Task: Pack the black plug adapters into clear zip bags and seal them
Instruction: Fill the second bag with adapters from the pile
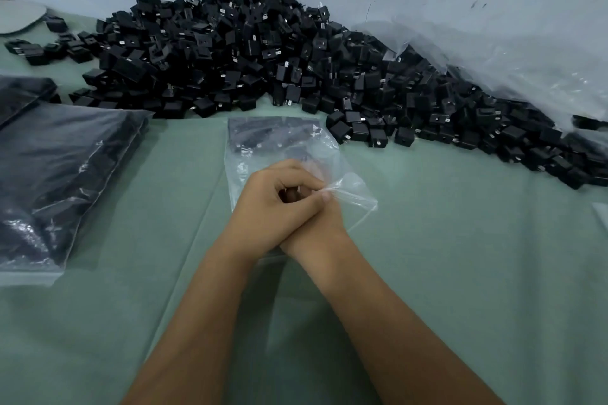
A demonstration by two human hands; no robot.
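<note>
— Bag point(260, 141) lay mid-table point(460, 240), adapters dark at its far end, pile point(263, 52) beyond along the table's far edge. Which step?

— Sealing, I judged. Left hand point(279, 204) pinched the bag's near mouth; right hand point(316, 227) lay crossed beneath it, its fingers hidden, grip unclear.

— Next?

— Pressing the zip along its full length. Whether the zip was closed, I couldn't tell. Filled bags point(59, 174) sat at the left edge, cut off.

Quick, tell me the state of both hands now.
Left hand: pinching the mouth of the clear zip bag.
Right hand: mostly hidden beneath the left; grip cannot be told.
</note>
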